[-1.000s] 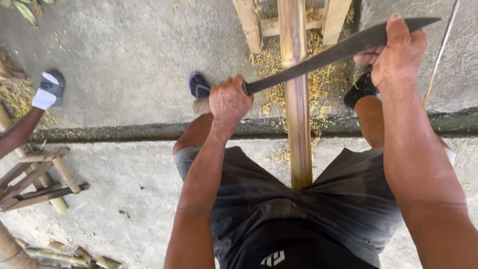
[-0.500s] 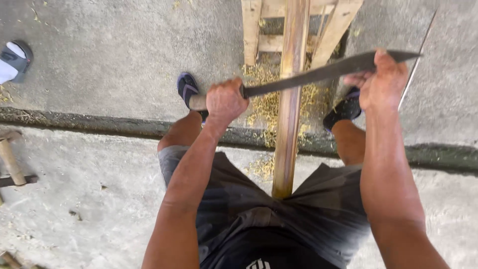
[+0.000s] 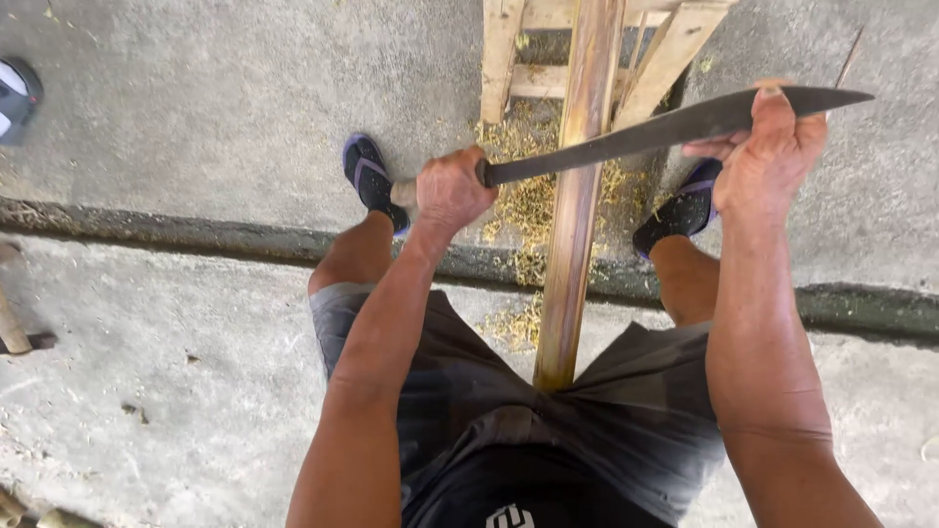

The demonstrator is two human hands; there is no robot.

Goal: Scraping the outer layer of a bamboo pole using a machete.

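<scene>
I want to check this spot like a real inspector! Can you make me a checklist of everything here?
Surface: grey concrete floor, dark seam across it.
Job's things: long blade lying across a bamboo strip that runs between the legs onto a wooden frame.
Clutter: shavings around the strip.
Hands: left hand grips the handle; right hand holds the blade near its tip.
Cables: nothing seen.
Surroundings: another person's shoe far left.

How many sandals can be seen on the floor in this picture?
2. The left sandal is on the concrete left of the bamboo pole, and the right sandal is right of it, below the blade. Another shoe shows at the left edge.
</scene>
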